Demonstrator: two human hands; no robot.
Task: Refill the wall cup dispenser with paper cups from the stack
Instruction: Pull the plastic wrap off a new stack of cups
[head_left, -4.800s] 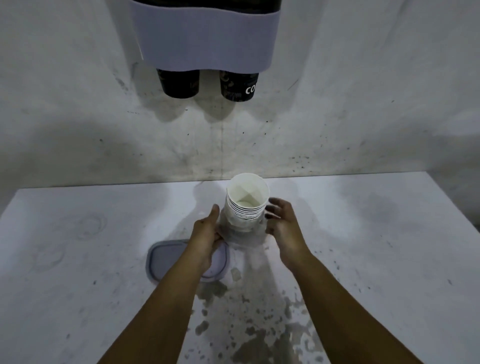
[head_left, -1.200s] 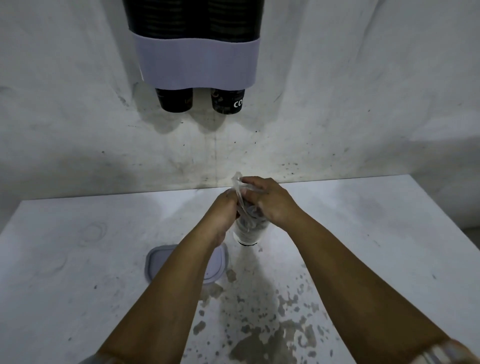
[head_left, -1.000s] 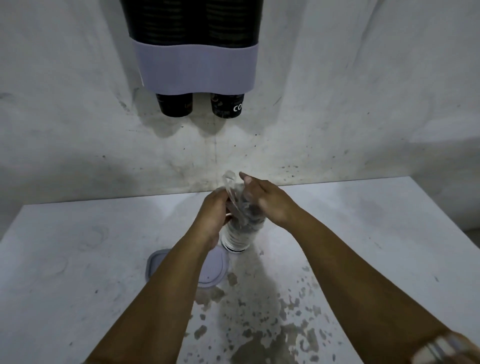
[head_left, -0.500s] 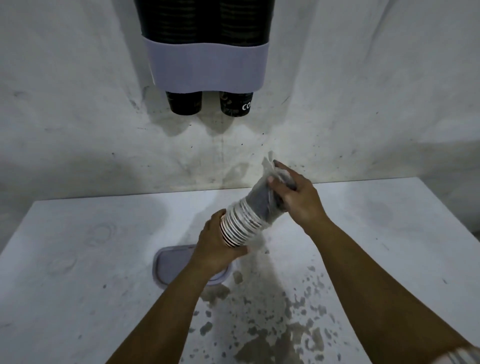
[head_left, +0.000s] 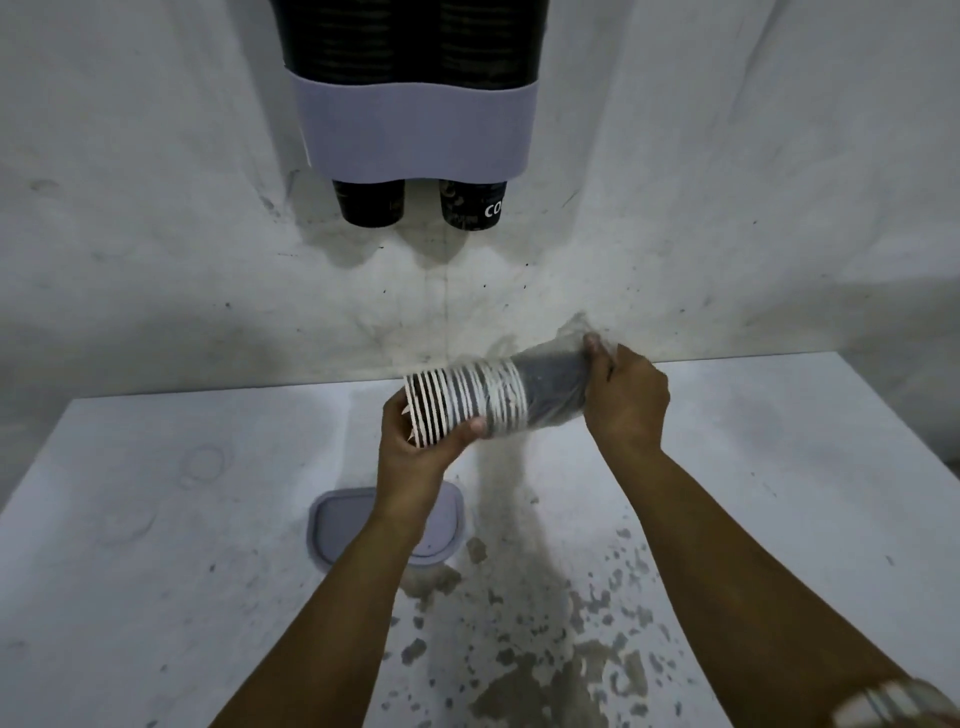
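Against a scuffed white wall, above a stained white surface (head_left: 156, 597), the stack of paper cups (head_left: 467, 402) is held sideways in the air, its far end inside a clear plastic sleeve (head_left: 556, 387). The left hand (head_left: 415, 441) grips the rim end and the right hand (head_left: 626, 402) pinches the sleeve at the base end. The wall dispenser (head_left: 415, 124) higher up shows dark cups (head_left: 370, 205) at both outlets; no cup from the stack is loaded yet, so unwrapping and filling remain, while a grey lid (head_left: 343, 530) lies on the surface below.

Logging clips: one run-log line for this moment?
cup stack sideways, both hands | left hand rim end | right hand wrapper end
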